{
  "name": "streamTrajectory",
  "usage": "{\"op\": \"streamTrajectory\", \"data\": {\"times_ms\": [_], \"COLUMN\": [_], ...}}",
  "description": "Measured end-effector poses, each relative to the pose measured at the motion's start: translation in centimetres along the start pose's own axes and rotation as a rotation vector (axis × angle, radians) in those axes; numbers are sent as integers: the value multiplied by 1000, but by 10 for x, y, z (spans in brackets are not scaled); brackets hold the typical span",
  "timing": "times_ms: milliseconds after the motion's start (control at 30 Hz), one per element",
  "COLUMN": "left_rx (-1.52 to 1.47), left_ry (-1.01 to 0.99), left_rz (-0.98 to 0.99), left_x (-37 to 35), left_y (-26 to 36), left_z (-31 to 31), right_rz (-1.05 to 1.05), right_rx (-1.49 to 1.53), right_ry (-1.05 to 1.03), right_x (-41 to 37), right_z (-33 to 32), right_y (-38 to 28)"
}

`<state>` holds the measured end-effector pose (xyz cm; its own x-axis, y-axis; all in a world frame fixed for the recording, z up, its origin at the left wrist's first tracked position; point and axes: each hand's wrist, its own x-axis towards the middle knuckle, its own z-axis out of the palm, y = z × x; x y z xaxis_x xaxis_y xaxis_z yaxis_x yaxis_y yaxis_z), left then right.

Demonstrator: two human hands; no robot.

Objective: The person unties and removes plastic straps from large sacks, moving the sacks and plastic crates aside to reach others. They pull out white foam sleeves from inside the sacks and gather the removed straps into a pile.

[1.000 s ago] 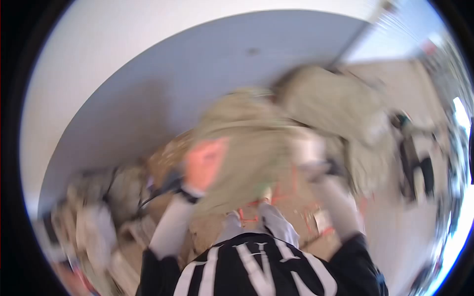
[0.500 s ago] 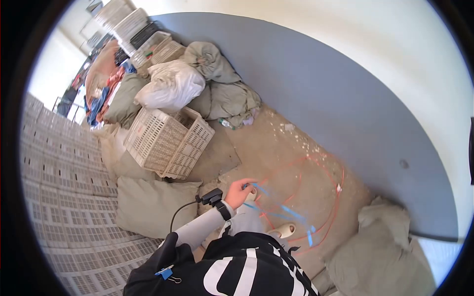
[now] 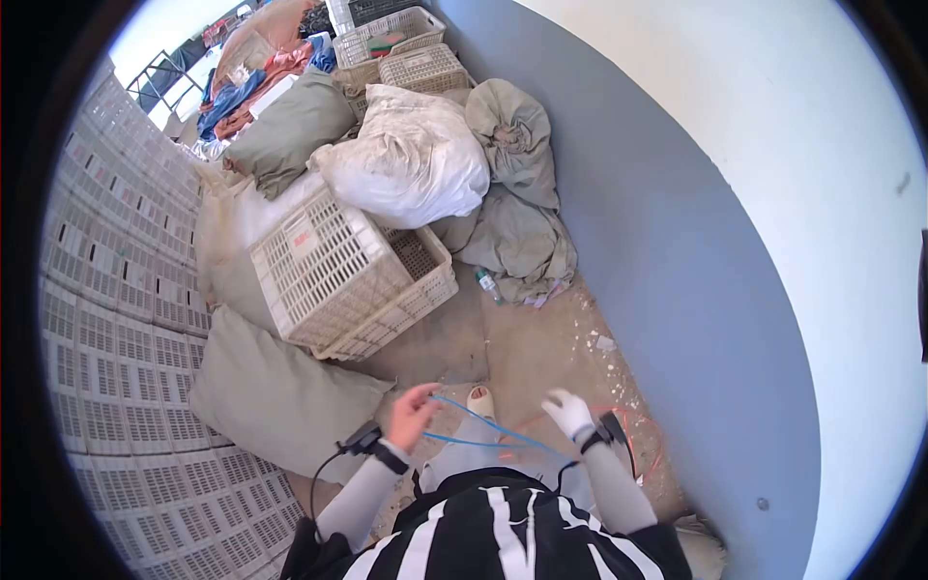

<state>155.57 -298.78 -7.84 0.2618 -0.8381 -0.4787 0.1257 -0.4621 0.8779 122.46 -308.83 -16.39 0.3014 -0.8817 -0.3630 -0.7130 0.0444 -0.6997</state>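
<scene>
My bare left hand point(image 3: 414, 414) is closed on a thin blue strap point(image 3: 488, 422) in front of my body. The strap hangs in a loose loop, with one strand running right toward my right wrist and another passing below my left hand. My right hand point(image 3: 568, 412) wears a white glove and is raised over the floor, fingers apart and with nothing visible in it. Both wrists carry black bands with small devices and cables. Red strands point(image 3: 626, 420) lie on the floor beyond my right hand, partly hidden by it.
White plastic crates point(image 3: 333, 271) stand ahead to the left, with a white sack point(image 3: 411, 155) and grey-green sacks point(image 3: 512, 232) behind. Another sack point(image 3: 280, 396) lies to my left, by a wall of stacked crates point(image 3: 126, 338). A grey-and-white wall point(image 3: 677, 213) bounds the right.
My view has tilted up and turned right. My gloved right hand has come into view. My left hand still holds the blue strap, whose dangling end has swung out of sight.
</scene>
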Motion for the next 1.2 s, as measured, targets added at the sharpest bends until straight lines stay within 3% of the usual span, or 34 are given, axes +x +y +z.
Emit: {"op": "streamTrajectory", "data": {"times_ms": [100,233,300,433,500,533,567,600,633,700,733,833,867,967,1000,1100,1200], "left_rx": [-174,-229,-272,-372,-461,-517,-560,-548,-542,-538,-533,-578,-596,-627,-638,-664,-704], "left_ry": [194,406,514,655,742,784,817,799,783,783,792,877,913,959,966,983,986], "left_rz": [47,60,-18,-133,-199,-237,-285,-275,-264,-250,-254,-288,-304,-313,-305,-232,-151], "left_x": [40,84,97,131,163,180,193,208,223,248,255,266,266,268,267,266,276], "left_y": [59,85,86,72,77,82,91,107,125,150,161,170,174,173,175,165,149], "left_z": [-47,-91,-94,-71,-46,-34,-26,-15,0,22,30,44,47,44,39,25,0], "right_rz": [-111,-141,-50,-135,-129,-354,-375,-584,-629,-869,-870,-678,-659,-920,-1048,-971,-973], "right_rx": [-138,-114,-183,-192,-146,-209,-254,-254,-286,-437,-478,-667,-596,-251,80,230,-815], "right_ry": [57,146,151,123,-61,-47,-187,-115,-224,-118,-87,-405,-534,222,66,-343,-172], "right_x": [118,280,345,489,546,587,600,620,626,642,645,677,689,731,739,733,757], "right_z": [-41,-84,-101,-86,-72,-45,-44,-21,-15,31,57,102,107,167,123,59,32], "right_y": [-67,-86,-104,-136,-205,-214,-271,-299,-354,-410,-433,-477,-483,-445,-477,-505,-509]}}
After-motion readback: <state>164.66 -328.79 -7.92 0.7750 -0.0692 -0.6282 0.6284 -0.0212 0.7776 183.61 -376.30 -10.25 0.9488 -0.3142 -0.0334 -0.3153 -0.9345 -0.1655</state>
